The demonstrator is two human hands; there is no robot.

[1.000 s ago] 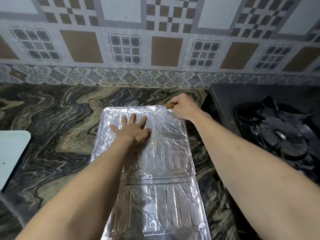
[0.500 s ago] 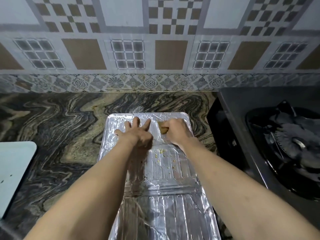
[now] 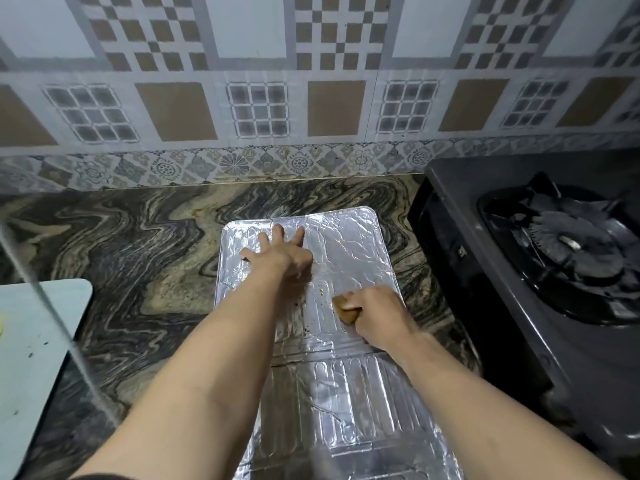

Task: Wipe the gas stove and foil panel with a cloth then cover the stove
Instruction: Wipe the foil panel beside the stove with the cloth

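A silver foil panel [image 3: 349,251] lies flat on the marbled counter [image 3: 138,258], running from the middle toward me. My left hand [image 3: 280,256] presses flat on its far left part with fingers spread. My right hand [image 3: 375,315] grips a small tan cloth [image 3: 346,311] against the foil near the panel's right side. Small yellow and brown specks dot the foil between my hands. The black gas stove [image 3: 519,306] stands to the right, its burner grate [image 3: 568,247] uncovered.
A pale blue board [image 3: 34,341] lies at the counter's left edge. A thin blurred strand [image 3: 59,320] hangs across the left foreground. The patterned tile wall [image 3: 311,98] rises behind the counter. The stove's side stands close beside the foil.
My right hand has drawn the cloth from the panel's far edge toward me and to the right. My left hand stays pressed on the foil.
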